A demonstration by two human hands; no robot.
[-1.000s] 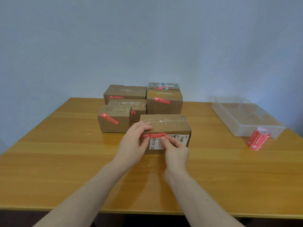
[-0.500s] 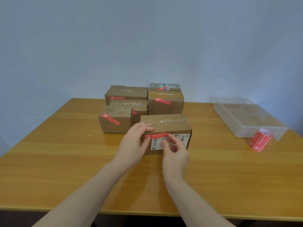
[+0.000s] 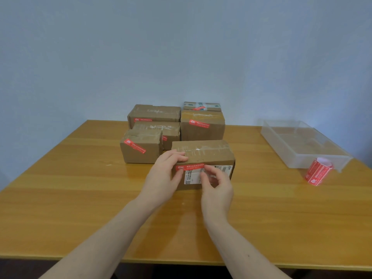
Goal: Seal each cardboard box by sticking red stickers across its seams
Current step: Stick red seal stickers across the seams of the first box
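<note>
The clear bin (image 3: 281, 141) stands right of the front box (image 3: 203, 156) at the far right of the tabletop (image 3: 80, 198); only the wood shows through its floor. The sticker roll (image 3: 317, 171) lies on its side just before the bin's near corner.

Five more boxes stand behind the front box: the left box (image 3: 141, 148) nearest, a low box (image 3: 159, 127) and a back box (image 3: 155, 113) behind that, a tall box (image 3: 202, 125) straight behind the front box, and a flat box (image 3: 202, 105) atop it. Each carries a red sticker.

The front box sits mid-tabletop, its sticker (image 3: 190, 167) lying along the top front edge above a white label (image 3: 193, 177). The left hand (image 3: 165, 174) grips the box's left end, fingers curled over the top, thumb on the front. The right hand (image 3: 216, 186) is before the label, fingers loosely curled, holding nothing; whether its fingertip touches the sticker's right end is unclear.

A plain pale wall rises behind. The label's print is unreadable.
</note>
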